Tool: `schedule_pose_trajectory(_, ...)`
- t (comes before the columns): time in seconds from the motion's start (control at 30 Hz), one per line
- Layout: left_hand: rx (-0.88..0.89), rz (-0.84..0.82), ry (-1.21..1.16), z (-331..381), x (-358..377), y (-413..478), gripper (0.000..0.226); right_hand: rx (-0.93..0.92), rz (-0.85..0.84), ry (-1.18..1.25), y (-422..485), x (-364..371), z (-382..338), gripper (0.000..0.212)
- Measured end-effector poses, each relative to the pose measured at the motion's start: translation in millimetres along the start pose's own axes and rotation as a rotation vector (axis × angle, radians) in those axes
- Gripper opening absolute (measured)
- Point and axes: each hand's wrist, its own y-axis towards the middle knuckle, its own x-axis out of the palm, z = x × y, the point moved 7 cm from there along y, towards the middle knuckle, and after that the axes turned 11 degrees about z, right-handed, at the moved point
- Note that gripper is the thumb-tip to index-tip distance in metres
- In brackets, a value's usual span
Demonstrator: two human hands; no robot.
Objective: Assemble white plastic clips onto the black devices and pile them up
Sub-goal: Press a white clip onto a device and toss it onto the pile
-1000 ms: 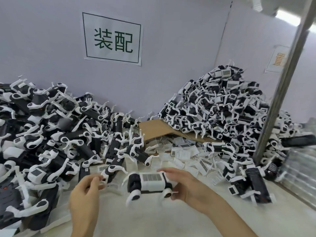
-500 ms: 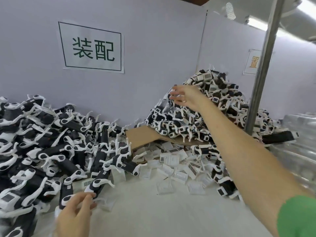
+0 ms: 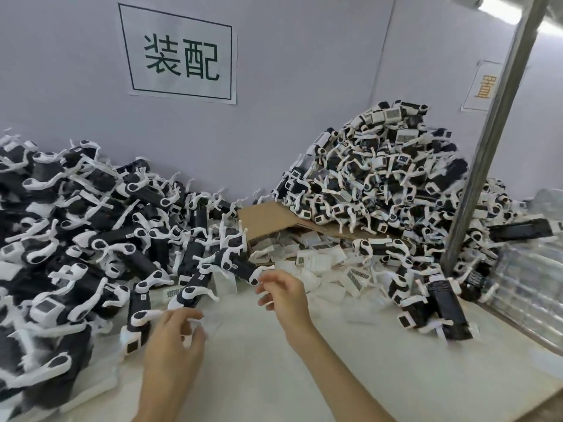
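Over the white table (image 3: 396,376) the right hand (image 3: 283,295), back from the far pile (image 3: 380,166), and left hand (image 3: 173,333) show released grips.

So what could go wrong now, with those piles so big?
1. The tall pile on the right is steep and rests partly on the cardboard. Adding more could send devices sliding onto the small white packets.
2. The right hand is beside a device at the edge of the left pile. The white clips there look tangled, so pulling one device might drag others out.
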Motion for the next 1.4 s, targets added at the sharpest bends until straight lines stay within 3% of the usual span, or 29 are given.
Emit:
schedule_pose_trajectory(0.13,-0.054,0.114,-0.159,4,-16,2,0.030,-0.128,0.002,-0.136,-19,17,13,0.031)
schedule_pose_trajectory(0.33,-0.011,0.130,-0.308,26,-22,-5,0.036,-0.258,-0.230,-0.309,-35,32,22,0.026)
schedule_pose_trajectory(0.4,0.055,0.196,-0.223,31,-27,-7,0.033,-0.288,-0.308,-0.380,-38,40,27,0.035)
schedule_pose_trajectory(0.47,0.134,0.270,0.066,29,-31,-6,0.023,-0.345,-0.378,-0.497,-42,46,31,0.050)
schedule_pose_trajectory(0.57,0.041,0.197,0.394,5,-26,0,0.033,-0.421,-0.468,-0.648,-49,55,34,0.060)
schedule_pose_trajectory(0.73,0.110,0.120,0.334,-3,-22,5,0.020,-0.521,-0.492,-0.795,-54,59,33,0.043)
schedule_pose_trajectory(0.93,0.197,0.123,0.142,18,-23,3,0.015,-0.475,-0.315,-0.615,-43,43,24,0.011)
schedule_pose_trajectory(1.07,0.093,0.194,-0.018,16,-29,1,0.012,-0.368,-0.209,-0.449,-33,31,16,0.028)
schedule_pose_trajectory(1.2,-0.069,0.308,-0.288,7,-40,3,0.009,-0.189,-0.102,-0.098,-24,19,9,0.033)
schedule_pose_trajectory(1.4,-0.342,0.355,-0.623,-10,-47,12,0.014,0.056,-0.100,0.303,-20,12,9,0.041)
